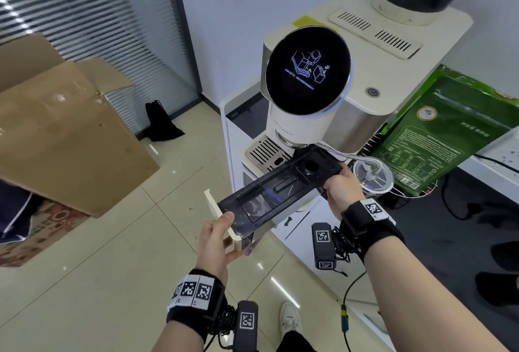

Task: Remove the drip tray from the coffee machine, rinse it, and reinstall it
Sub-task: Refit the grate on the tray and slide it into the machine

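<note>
L hand (pixel 216 242) grips cream front panel at near end of drip tray (pixel 278 186); R hand (pixel 341 188) clamps far end. Tray held in air, tilted, just in front of coffee machine (pixel 337 76), apart from slot. Keep level w/ both hands to avoid spills. Align far end w/ opening below grille (pixel 264 152). Push straight.

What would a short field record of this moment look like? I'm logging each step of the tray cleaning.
drip tray: out of the machine, held in the air in front of it, tilted
left hand: grips the tray's cream front panel end
right hand: grips the tray's far end
coffee machine: round screen lit, showing a diagram
plastic cup: beside the machine, lid on
</note>
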`<move>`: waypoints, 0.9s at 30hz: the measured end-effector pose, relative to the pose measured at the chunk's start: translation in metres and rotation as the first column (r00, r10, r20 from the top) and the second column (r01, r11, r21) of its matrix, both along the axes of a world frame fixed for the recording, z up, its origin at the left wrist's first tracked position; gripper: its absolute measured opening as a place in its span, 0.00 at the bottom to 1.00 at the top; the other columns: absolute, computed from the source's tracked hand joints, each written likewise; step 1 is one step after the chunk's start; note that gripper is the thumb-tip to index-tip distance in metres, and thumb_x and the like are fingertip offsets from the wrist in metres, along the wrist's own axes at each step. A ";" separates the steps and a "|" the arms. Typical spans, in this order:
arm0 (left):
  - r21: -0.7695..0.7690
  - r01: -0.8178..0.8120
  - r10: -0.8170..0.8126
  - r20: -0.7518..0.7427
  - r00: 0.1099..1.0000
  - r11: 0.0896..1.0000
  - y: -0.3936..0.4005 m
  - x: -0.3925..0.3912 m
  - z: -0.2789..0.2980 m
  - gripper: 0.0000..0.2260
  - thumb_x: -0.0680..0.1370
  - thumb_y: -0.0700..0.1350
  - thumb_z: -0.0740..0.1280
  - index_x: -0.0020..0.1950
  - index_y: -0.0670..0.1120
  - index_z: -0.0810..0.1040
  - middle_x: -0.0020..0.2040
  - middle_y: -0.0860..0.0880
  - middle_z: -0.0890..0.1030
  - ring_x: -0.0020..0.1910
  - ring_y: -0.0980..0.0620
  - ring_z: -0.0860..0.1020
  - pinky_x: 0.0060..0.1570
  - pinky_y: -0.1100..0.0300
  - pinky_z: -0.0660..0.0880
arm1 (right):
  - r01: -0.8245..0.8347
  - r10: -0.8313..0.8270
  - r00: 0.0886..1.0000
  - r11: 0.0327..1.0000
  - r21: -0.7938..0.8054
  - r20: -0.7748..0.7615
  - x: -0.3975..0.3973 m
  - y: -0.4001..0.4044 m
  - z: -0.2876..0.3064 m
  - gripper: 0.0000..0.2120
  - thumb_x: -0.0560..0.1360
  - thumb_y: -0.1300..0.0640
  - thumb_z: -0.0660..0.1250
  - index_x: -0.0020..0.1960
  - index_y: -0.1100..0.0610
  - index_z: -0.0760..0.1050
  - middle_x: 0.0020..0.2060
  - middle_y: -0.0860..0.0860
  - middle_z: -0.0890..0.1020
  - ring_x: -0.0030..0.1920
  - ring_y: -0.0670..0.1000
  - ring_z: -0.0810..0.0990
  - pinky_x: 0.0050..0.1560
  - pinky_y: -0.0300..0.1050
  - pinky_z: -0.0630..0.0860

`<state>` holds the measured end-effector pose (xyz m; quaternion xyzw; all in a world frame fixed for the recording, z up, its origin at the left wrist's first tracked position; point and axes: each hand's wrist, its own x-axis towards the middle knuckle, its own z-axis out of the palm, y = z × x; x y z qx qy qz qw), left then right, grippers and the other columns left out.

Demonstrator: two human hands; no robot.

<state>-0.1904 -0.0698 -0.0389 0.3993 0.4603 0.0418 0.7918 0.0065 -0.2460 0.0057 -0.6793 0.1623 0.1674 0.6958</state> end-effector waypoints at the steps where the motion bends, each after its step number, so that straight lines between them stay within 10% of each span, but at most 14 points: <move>1: -0.006 0.010 -0.010 0.013 1.000 1.000 -0.002 0.006 0.001 0.40 0.61 0.62 0.76 0.66 0.39 0.76 0.64 0.38 0.83 0.66 0.33 0.78 0.53 0.38 0.85 | 0.008 -0.008 1.000 1.000 0.012 0.017 0.006 -0.003 0.002 0.21 0.64 0.74 0.59 0.52 0.57 0.74 0.45 0.55 0.82 0.48 0.57 0.80 0.55 0.52 0.77; 11: -0.017 0.032 -0.030 0.095 0.995 0.999 -0.007 0.040 0.018 0.40 0.61 0.63 0.77 0.63 0.40 0.75 0.52 0.41 0.78 0.49 0.42 0.80 0.43 0.49 0.86 | 0.033 -0.028 0.997 0.998 -0.062 0.074 0.036 0.006 0.006 0.27 0.69 0.75 0.51 0.63 0.57 0.72 0.55 0.65 0.79 0.66 0.73 0.70 0.67 0.65 0.69; 13: -0.024 0.018 -0.015 0.092 0.996 1.000 -0.007 0.041 0.015 0.36 0.60 0.64 0.77 0.60 0.43 0.75 0.50 0.44 0.79 0.48 0.44 0.80 0.44 0.47 0.86 | -0.006 0.010 0.996 0.999 -0.047 0.090 0.028 0.008 0.006 0.37 0.68 0.73 0.53 0.76 0.54 0.65 0.60 0.57 0.80 0.55 0.55 0.75 0.70 0.64 0.67; 18: -0.033 0.029 -0.026 0.084 0.996 0.999 -0.009 0.045 0.013 0.34 0.60 0.64 0.78 0.58 0.45 0.76 0.48 0.47 0.80 0.45 0.46 0.81 0.46 0.47 0.86 | -0.036 0.049 0.995 0.988 -0.148 0.086 0.018 0.010 0.002 0.41 0.74 0.72 0.53 0.83 0.53 0.44 0.77 0.52 0.66 0.76 0.53 0.66 0.76 0.56 0.62; 27: -0.051 0.079 -0.072 0.116 0.991 0.996 -0.022 0.048 0.020 0.38 0.68 0.60 0.75 0.70 0.37 0.74 0.55 0.43 0.78 0.51 0.39 0.80 0.56 0.37 0.84 | -0.036 0.055 0.991 0.987 -0.158 0.118 0.024 0.000 0.008 0.43 0.73 0.75 0.51 0.83 0.47 0.48 0.78 0.51 0.65 0.63 0.51 0.76 0.66 0.62 0.70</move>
